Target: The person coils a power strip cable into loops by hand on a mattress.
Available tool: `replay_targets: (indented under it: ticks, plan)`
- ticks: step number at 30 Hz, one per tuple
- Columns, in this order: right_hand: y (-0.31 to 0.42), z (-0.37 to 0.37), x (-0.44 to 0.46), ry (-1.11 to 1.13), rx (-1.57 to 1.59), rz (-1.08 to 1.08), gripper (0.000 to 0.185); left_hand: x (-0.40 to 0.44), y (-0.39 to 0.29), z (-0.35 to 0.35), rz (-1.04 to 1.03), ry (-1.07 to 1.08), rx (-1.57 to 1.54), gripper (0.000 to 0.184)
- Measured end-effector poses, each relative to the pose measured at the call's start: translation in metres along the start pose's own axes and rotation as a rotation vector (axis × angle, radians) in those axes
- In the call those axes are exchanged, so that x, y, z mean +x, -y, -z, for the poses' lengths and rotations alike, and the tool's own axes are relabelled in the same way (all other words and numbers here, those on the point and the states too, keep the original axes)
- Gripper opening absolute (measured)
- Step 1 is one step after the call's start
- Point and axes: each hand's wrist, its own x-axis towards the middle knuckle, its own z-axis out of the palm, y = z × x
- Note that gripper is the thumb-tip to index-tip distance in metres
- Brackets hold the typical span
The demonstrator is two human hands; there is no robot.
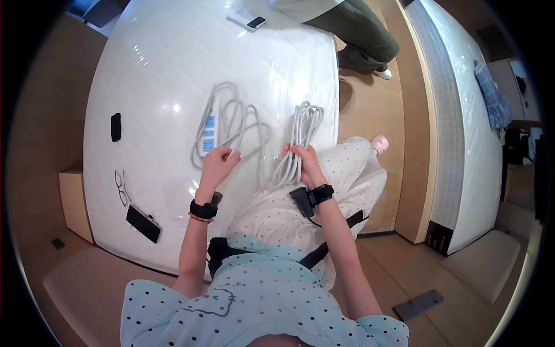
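A white power strip (pixel 217 136) with blue socket faces lies on the plastic-covered mattress, its grey cable (pixel 257 130) looping loosely around and beside it. Several lengths of that cable are gathered in a long bundle (pixel 306 118), which my right hand (pixel 306 161) grips around its middle, over my lap. My left hand (pixel 219 165) is just below the power strip's near end, fingers pinched on a loose stretch of the cable; the fingertips are partly hidden.
On the mattress (pixel 156 75) lie a black object (pixel 116 127), eyeglasses (pixel 120 188), a dark-screened phone (pixel 144 223), and a white item with a small screen (pixel 247 22). Another person's leg (pixel 364 34) is at the far edge. A second wrapped mattress (pixel 457 144) stands right.
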Motion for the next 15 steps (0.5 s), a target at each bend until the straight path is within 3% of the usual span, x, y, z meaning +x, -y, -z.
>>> replay_targets:
  ticks: [3,6,9,12,15]
  plan:
    - [-0.001,0.003,-0.001,0.038,0.002,0.019,0.015,0.004,-0.009,-0.018,-0.288,-0.114,-0.371,0.021]
    - [0.000,0.004,-0.001,0.070,-0.024,0.018,0.014,0.002,-0.023,-0.044,-0.355,0.061,-0.565,0.020]
    - [-0.001,0.004,-0.002,0.115,-0.036,-0.014,0.016,0.005,-0.021,-0.069,-0.208,0.307,-0.521,0.021]
    - [0.001,0.003,-0.004,0.135,-0.011,-0.026,0.017,0.008,-0.020,-0.084,-0.186,0.268,-0.700,0.021]
    - [0.000,0.005,-0.003,0.093,0.018,-0.009,0.017,-0.001,-0.032,-0.069,-0.024,0.129,-1.029,0.020]
